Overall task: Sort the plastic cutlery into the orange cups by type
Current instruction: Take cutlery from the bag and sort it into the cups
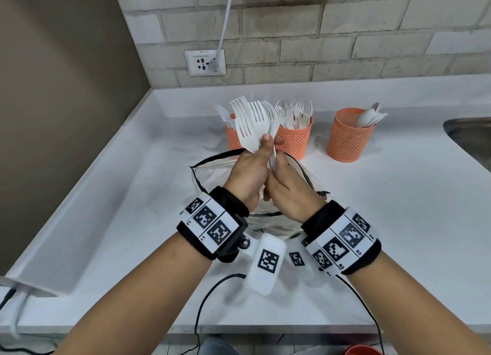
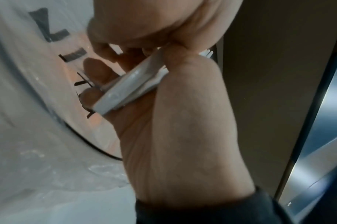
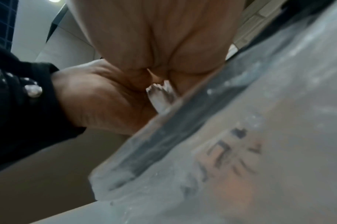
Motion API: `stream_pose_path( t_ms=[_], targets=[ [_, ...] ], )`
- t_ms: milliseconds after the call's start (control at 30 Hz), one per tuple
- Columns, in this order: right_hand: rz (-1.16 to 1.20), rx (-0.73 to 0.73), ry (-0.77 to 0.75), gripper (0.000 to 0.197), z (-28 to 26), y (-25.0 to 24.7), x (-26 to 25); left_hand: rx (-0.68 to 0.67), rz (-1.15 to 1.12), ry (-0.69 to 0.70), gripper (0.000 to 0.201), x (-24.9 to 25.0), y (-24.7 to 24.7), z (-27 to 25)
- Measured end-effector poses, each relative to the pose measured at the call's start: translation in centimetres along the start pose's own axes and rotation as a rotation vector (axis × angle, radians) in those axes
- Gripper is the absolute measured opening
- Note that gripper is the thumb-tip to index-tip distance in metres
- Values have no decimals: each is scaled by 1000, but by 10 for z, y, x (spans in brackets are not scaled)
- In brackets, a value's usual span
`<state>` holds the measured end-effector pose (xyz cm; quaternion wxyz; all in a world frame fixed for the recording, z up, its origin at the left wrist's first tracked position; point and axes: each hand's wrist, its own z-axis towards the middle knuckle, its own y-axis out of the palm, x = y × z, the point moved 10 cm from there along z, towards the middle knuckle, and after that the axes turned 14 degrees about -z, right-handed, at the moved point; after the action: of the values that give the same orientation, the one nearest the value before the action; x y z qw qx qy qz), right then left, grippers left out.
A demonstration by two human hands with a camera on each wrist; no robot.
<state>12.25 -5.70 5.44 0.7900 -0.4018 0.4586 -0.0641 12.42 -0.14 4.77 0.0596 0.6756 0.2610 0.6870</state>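
A fan of several white plastic forks (image 1: pixel 251 120) stands upright above a clear plastic bag (image 1: pixel 212 174). My left hand (image 1: pixel 249 168) grips the fork handles (image 2: pixel 125 89), thumb up against them. My right hand (image 1: pixel 285 179) wraps the same handles from the right; their ends (image 3: pixel 160 94) poke out below the palms. Three orange mesh cups stand behind: the left cup (image 1: pixel 232 136) is half hidden by the forks and holds white pieces, the middle cup (image 1: pixel 293 139) holds forks, the right cup (image 1: pixel 348 136) holds spoons.
The white counter (image 1: pixel 398 208) meets a brick wall with a socket (image 1: pixel 205 62) and a white cable. A steel sink (image 1: pixel 473 136) cuts in at the right edge. Black cables trail off the counter's front edge.
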Motion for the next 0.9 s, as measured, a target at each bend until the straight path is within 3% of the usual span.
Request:
stream_pose_path(
  t_ms=[100,200,267,367,467,567,733,900],
  targets=[
    [-74,-63,27,53,0,0,1,-75,106,-55,31,1,5,-2],
    [-114,10,40,44,0,-15,3,-245,270,-96,18,5,15,-5],
    [-162,66,103,33,0,-25,14,-252,416,-71,15,11,8,-4],
    [-320,62,210,30,-5,-31,31,-173,781,-69,22,11,-17,6],
    [-406,51,265,34,-8,-34,37,-211,1344,-193,31,-12,-43,18],
    [-498,51,290,36,-10,-35,39,-272,1639,-273,36,-32,-62,31],
    [-672,83,317,31,-11,-40,36,-399,1817,-302,41,-50,-73,45],
    [-629,49,303,34,-7,-38,38,-412,1831,-241,49,-56,-69,50]
  ],
)
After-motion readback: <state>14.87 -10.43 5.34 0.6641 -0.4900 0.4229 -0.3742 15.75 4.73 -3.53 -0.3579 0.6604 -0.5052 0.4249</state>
